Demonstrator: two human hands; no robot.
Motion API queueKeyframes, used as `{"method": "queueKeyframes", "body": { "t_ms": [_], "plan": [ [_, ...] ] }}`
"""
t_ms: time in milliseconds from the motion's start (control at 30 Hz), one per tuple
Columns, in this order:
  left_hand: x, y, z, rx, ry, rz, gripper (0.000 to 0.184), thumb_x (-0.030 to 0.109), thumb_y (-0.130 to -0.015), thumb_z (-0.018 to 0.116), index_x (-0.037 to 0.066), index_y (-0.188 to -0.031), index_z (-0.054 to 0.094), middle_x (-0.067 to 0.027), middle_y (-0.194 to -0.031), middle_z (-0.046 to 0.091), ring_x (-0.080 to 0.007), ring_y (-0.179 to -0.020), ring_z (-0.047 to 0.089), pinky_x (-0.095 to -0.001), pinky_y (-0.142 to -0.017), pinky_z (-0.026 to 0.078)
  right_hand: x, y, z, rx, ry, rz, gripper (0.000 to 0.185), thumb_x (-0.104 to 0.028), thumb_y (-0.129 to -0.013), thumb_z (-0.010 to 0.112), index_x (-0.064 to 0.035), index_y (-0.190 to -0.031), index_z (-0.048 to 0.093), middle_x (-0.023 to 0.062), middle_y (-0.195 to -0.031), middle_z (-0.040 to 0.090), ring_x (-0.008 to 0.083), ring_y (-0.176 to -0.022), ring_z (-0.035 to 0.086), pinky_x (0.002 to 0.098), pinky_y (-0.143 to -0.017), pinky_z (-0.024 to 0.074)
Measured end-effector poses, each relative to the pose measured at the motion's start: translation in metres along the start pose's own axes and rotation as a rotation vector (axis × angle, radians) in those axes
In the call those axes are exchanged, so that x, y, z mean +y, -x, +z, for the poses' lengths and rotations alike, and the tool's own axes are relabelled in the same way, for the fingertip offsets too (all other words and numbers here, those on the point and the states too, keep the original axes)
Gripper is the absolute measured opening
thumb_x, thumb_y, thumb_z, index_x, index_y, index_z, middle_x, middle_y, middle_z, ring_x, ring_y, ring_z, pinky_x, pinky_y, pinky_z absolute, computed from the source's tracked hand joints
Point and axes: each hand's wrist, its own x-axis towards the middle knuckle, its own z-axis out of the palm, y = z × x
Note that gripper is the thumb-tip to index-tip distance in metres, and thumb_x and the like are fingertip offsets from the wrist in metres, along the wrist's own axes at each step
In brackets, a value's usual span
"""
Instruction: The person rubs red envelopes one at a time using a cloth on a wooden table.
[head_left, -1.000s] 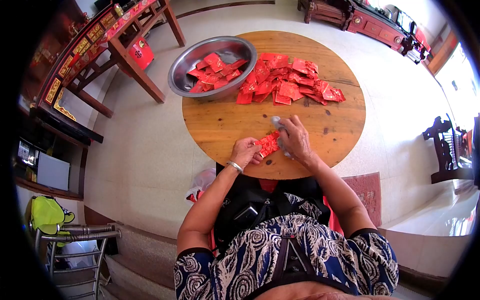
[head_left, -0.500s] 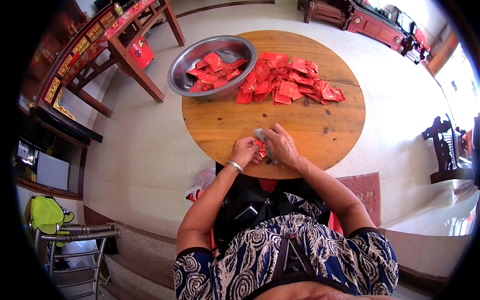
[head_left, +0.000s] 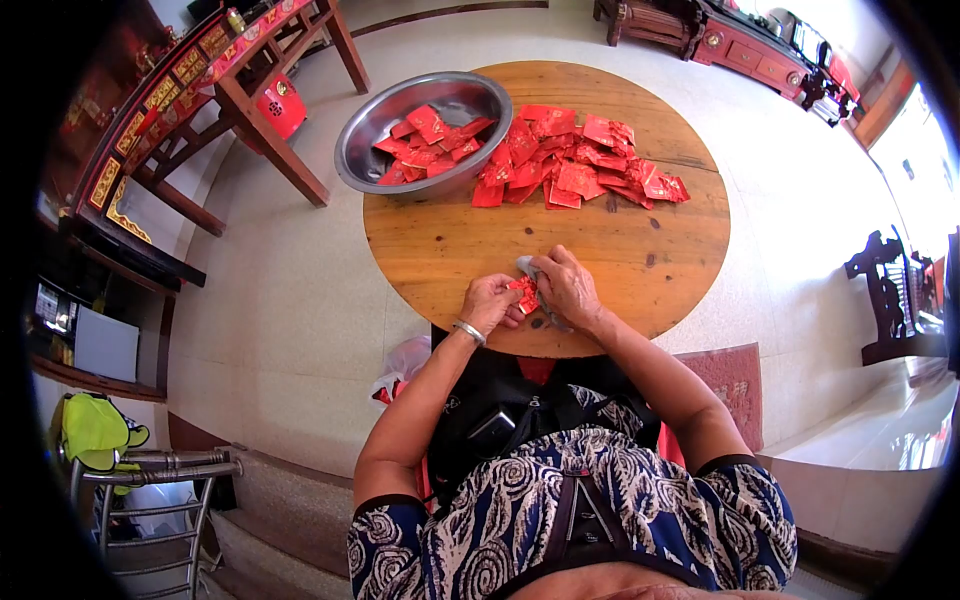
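Observation:
Near the front edge of the round wooden table [head_left: 640, 255], my left hand [head_left: 487, 303] pinches a small red packet [head_left: 525, 294] with gold markings. A grey cloth [head_left: 525, 264] is bunched in my right hand [head_left: 568, 290], closed right beside the packet. Part of the cloth hangs below the right palm, and the fingers hide the rest. Farther back lies a heap of red packets [head_left: 578, 178]. To its left a metal basin [head_left: 352, 165] holds several more red packets, its rim reaching past the table's left edge.
A plastic bag [head_left: 405, 362] lies below the table's left front. A reddish mat [head_left: 725, 385] is on the floor at right. Wooden furniture [head_left: 280, 130] stands at the left, and a metal rack [head_left: 160, 500] with a yellow-green bag [head_left: 92, 430] is lower left.
My right hand and the cloth have shifted slightly right, away from my left fingers. More of the red packet shows between the hands. The heap and basin look the same.

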Motion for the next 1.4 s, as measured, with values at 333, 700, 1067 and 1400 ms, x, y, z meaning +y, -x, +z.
{"method": "queueKeyframes", "body": {
  "t_ms": [333,700,1067,1400],
  "plan": [
    [0.003,0.003,0.001,0.002,0.025,-0.014,0.012,0.012,-0.089,0.063,0.004,-0.098,0.06,-0.0057,-0.074,0.066,-0.0112,-0.055,0.063,-0.0238,-0.046,0.053,0.001,-0.002,-0.005,0.055,0.11,-0.019,0.024,-0.007,-0.076,0.059,-0.008,-0.099,0.065,0.013,-0.088,0.052,0.0322,-0.086,0.056,0.0416,-0.074,0.049],
    [-0.001,0.0,0.0,0.003,0.028,-0.01,0.013,0.012,-0.089,0.063,0.003,-0.098,0.06,-0.006,-0.073,0.066,-0.0113,-0.055,0.064,-0.0242,-0.046,0.053,0.019,-0.005,-0.015,0.157,0.141,0.022,0.022,-0.006,-0.075,0.059,-0.0097,-0.096,0.067,0.0124,-0.087,0.052,0.0317,-0.084,0.056,0.0425,-0.072,0.0489],
    [-0.004,0.0,0.0,0.011,0.057,0.014,0.012,0.011,-0.087,0.063,0.002,-0.094,0.06,-0.0074,-0.071,0.065,-0.0124,-0.052,0.063,-0.0247,-0.042,0.052,0.038,-0.005,-0.021,0.186,0.177,0.071,0.022,-0.004,-0.074,0.058,-0.007,-0.095,0.064,0.0136,-0.091,0.054,0.033,-0.087,0.057,0.0426,-0.074,0.0491],
    [-0.004,0.0,0.0,0.003,0.066,0.008,0.011,0.012,-0.088,0.062,0.002,-0.094,0.06,-0.007,-0.071,0.065,-0.0125,-0.053,0.063,-0.0245,-0.043,0.052,0.003,-0.006,-0.034,0.221,-0.059,0.001,0.028,-0.004,-0.078,0.06,-0.005,-0.106,0.063,0.0153,-0.091,0.055,0.0339,-0.084,0.059,0.0416,-0.072,0.0497]
  ]
}}
